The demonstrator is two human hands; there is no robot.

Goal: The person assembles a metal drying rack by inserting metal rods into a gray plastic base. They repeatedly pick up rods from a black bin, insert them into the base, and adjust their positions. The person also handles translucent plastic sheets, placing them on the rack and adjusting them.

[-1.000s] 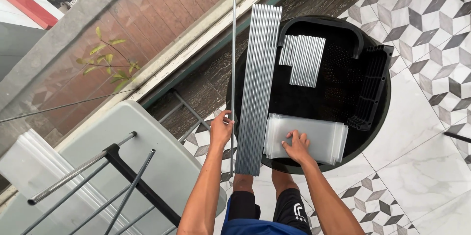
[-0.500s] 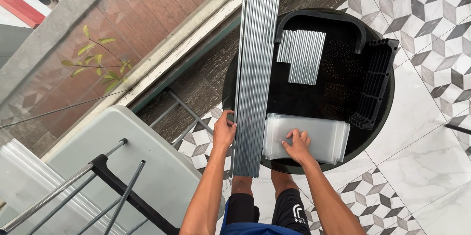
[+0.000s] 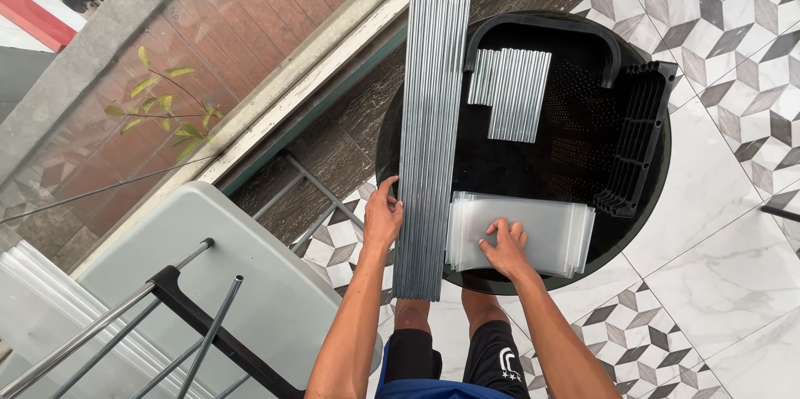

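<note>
No packages, labels, signs or screens show anywhere here.

Round table [image 3: 392, 149] — parts laid out, hands at near edge.
Long tubes [image 3: 432, 141] along table's left side, left hand [image 3: 382, 220] against them; sheet stack [image 3: 533, 228] at near edge under right hand [image 3: 502, 247]; short tubes [image 3: 512, 92] behind the stack — slatted panel [image 3: 637, 145] at right.

Bare tabletop [image 3: 533, 167] lies open between short tubes [image 3: 510, 92], clear sheets [image 3: 533, 232] and black rack [image 3: 637, 139].
</note>
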